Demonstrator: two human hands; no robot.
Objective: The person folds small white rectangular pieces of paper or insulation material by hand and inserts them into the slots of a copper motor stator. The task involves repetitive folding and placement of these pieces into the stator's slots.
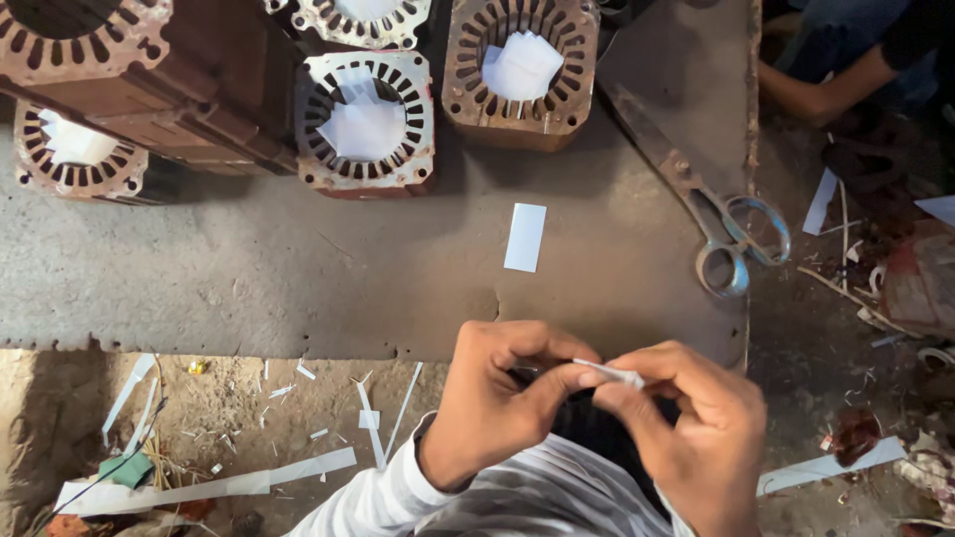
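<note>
Both hands meet just below the near edge of the worktop (298, 288), over the person's lap. Left hand (497, 398) and right hand (686, 428) pinch together on a small folded paper strip (612, 374); thumbs and forefingers are closed on it from opposite sides. Strip's long axis runs roughly left to right, tilting slightly down to the right, bridging the two hands. A flat white paper slip (524, 237) lies up-worktop from the hands, long axis pointing away, slightly nearer the left hand. Scissors (716, 224) lie near the right edge.
</note>
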